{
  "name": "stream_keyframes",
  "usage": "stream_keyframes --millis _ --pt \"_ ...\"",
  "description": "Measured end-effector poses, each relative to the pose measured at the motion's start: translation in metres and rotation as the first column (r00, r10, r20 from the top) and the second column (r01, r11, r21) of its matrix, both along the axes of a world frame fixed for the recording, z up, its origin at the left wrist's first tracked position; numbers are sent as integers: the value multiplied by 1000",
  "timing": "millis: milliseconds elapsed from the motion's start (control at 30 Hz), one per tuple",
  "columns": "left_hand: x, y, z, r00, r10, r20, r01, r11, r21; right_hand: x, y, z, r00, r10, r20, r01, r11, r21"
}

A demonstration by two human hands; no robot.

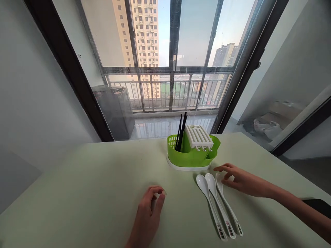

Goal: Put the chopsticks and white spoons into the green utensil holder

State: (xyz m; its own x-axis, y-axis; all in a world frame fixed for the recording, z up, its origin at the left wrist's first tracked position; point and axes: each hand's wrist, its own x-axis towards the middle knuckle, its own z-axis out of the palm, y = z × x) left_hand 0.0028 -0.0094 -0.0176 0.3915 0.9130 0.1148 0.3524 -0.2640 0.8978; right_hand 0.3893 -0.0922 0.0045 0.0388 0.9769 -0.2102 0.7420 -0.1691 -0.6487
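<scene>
My left hand (149, 212) rests low over the table, its fingers curled and the thumb tip close to the index finger. Nothing shows in it. To the right lie three white spoons side by side, bowls pointing away: the left spoon (208, 197), the middle spoon (216, 196) and the right spoon (228, 206). My right hand (236, 178) hovers at the bowl of the right spoon, partly covering it, with fingers apart. Behind the spoons stands a green utensil holder (186, 157) with a white slotted top (199, 136) and black chopsticks (181, 132) upright in its left compartment.
The pale green table (108, 186) spreads beneath both hands. A dark object (317, 206) lies by my right forearm at the table's right edge. Beyond the far edge are a sliding door frame (85, 100), a grey box-shaped appliance (113, 110) and a railed balcony window.
</scene>
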Motion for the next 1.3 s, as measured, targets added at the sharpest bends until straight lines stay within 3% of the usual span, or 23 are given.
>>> stream_keyframes --millis 167,267,433,533,600,700,900,1000,1067,1300 --pt "2 0 1 1000 -15 23 14 1000 9 11 14 -18 999 23 -34 -24 998 -49" --pt "3 0 2 1000 -13 28 12 1000 14 12 11 -12 998 55 -42 -58 995 -76" --pt "4 -1 0 999 -26 40 24 999 40 -2 -12 43 995 99 3 -98 991 -92" --pt "3 -1 0 999 -25 42 24 999 37 -12 -24 85 990 39 134 -51 995 85" --pt "3 -1 1 999 -23 48 21 999 36 -18 -27 107 971 -26 238 -32 971 238" --pt "3 -2 2 998 -22 58 19 999 36 -34 -27 134 915 -150 374 -57 870 490" --pt "4 -2 2 999 -15 46 14 999 34 -97 -9 167 694 -517 500 -165 562 811" --pt "5 -3 1 998 -22 52 19 999 48 -119 11 169 647 -591 482 -245 437 865" --pt "6 -4 1 998 -27 55 25 999 44 -125 26 164 646 -592 482 -277 407 870" --pt "6 -6 2 998 -40 51 38 999 28 -124 68 122 584 -475 658 -449 487 750"
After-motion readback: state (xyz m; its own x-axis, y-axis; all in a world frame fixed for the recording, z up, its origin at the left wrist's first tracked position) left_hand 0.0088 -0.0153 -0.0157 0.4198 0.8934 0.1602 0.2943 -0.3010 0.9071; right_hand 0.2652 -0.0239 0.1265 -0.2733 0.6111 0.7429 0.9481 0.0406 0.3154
